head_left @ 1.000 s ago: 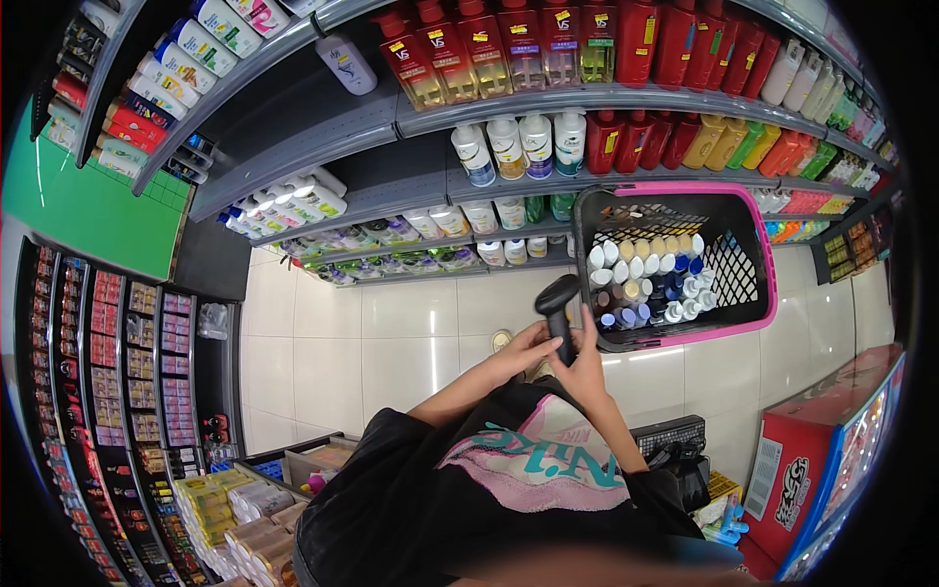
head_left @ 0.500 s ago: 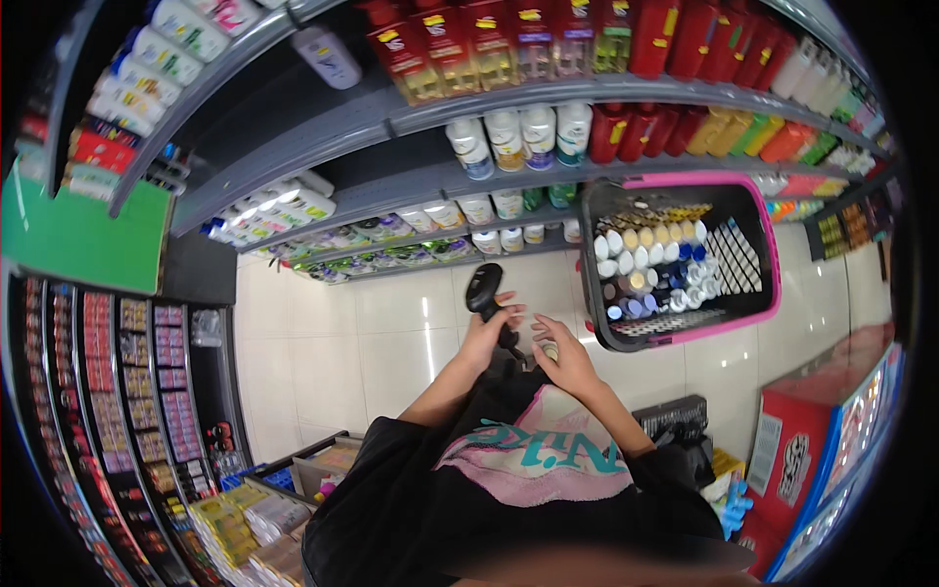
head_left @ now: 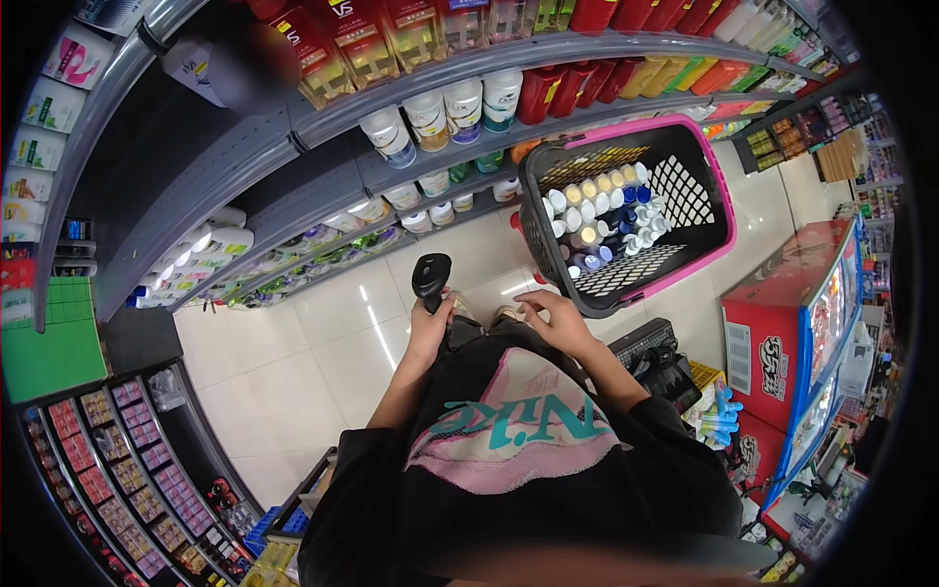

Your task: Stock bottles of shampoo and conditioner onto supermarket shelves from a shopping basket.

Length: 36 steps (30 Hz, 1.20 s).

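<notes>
My left hand [head_left: 430, 321] is wrapped around the grip of a black handheld barcode scanner [head_left: 431, 278], its head pointing away from me. To the right, my right hand [head_left: 556, 321] hangs in the air with loosely bent fingers apart and nothing in them. Just beyond that hand is a black plastic shopping basket [head_left: 533, 210] with a pink rim. Inside it, several bottles [head_left: 599, 208] stand grouped, showing white, cream, blue and grey caps. My right hand looks close to the basket's near corner; whether they touch I cannot tell.
Ahead, grey shelves [head_left: 337, 127] carry red pump bottles [head_left: 364, 49] and white bottles [head_left: 388, 135]. A red and blue freezer [head_left: 773, 352] stands at right, near a black bag [head_left: 667, 377]. Racks of small packages [head_left: 127, 474] are at lower left, by a green panel [head_left: 54, 338]. Pale tiles [head_left: 293, 367] cover the floor.
My hands have moved apart; the left carries the scanner leftward. The right hand has come away from the scanner side. My view has shifted, so shelves and basket sit further left and higher.
</notes>
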Available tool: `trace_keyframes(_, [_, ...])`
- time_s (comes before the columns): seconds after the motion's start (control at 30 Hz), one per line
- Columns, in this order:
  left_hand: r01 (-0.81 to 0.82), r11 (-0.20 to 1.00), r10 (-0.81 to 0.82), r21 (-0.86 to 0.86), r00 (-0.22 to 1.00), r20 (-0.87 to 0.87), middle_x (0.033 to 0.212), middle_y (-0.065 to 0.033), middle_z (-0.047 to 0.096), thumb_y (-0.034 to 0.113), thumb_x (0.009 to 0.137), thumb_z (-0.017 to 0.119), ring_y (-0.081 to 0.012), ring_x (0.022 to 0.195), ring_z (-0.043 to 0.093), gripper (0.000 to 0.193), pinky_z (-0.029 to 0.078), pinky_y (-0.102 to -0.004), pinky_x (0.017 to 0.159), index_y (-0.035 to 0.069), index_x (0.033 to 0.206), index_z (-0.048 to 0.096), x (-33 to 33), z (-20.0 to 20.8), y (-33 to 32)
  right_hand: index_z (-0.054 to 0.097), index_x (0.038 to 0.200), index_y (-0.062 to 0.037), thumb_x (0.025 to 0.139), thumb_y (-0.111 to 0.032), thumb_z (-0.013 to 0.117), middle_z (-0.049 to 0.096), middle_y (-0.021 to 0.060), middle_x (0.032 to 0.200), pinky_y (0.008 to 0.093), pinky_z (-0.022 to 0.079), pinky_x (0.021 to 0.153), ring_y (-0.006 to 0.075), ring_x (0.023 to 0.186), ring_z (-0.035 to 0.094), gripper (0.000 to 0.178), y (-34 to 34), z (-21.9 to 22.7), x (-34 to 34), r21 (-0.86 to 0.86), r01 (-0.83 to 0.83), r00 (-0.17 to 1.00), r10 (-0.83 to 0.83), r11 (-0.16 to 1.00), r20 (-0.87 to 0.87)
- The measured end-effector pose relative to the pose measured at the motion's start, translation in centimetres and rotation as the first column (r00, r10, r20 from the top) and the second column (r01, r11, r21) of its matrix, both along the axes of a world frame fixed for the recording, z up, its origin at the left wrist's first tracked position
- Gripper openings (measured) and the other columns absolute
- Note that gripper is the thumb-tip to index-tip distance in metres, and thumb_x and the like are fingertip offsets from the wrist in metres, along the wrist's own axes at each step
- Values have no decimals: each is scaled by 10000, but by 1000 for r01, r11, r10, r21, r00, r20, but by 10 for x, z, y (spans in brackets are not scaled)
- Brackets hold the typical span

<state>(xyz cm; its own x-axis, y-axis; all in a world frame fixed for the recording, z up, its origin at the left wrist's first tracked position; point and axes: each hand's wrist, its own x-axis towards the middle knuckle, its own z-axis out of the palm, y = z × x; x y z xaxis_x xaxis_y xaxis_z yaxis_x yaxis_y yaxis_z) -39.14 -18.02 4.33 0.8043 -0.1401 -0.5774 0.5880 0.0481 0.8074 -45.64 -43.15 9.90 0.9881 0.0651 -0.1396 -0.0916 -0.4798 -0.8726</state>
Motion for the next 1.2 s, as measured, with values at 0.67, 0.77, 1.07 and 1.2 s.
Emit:
trace_keyframes(0.67, [45, 994, -56, 100, 993, 105, 739, -59, 661, 173, 908, 715, -88, 621, 577, 245, 458, -240, 574, -14, 1044, 633, 24, -3, 48, 633, 1150, 27, 937, -20, 569, 711, 107, 911, 288, 548, 708, 155, 772, 681, 227, -141, -176, 87, -11, 511, 851, -507, 860, -133])
trace_keyframes(0.77, [10, 985, -22, 170, 997, 71, 740, -66, 662, 176, 913, 704, -89, 612, 568, 268, 449, -246, 567, -23, 1079, 633, 21, 3, 53, 616, 1219, -12, 864, -90, 645, 725, 143, 937, 341, 564, 742, 241, 806, 711, 364, -139, -194, 105, -206, 465, 861, -494, 861, -118])
trace_keyframes(1.07, [-81, 957, 101, 278, 993, -58, 752, -67, 658, 186, 919, 698, -91, 620, 564, 258, 450, -249, 570, -7, 1075, 624, 5, 5, 50, 423, 1420, -133, 790, -242, 761, 593, 214, 1252, 462, 529, 910, 387, 1076, 636, 722, -128, -213, 157, -597, 130, 888, -362, 791, -285])
trace_keyframes(1.2, [-95, 949, 114, 301, 993, -44, 755, -55, 660, 199, 931, 695, -79, 617, 558, 248, 444, -248, 559, 8, 1074, 628, 0, 8, 39, 346, 1484, -183, 806, -315, 756, 567, 221, 1290, 481, 534, 909, 382, 1104, 637, 802, -124, -211, 177, -628, -45, 856, -294, 777, -425])
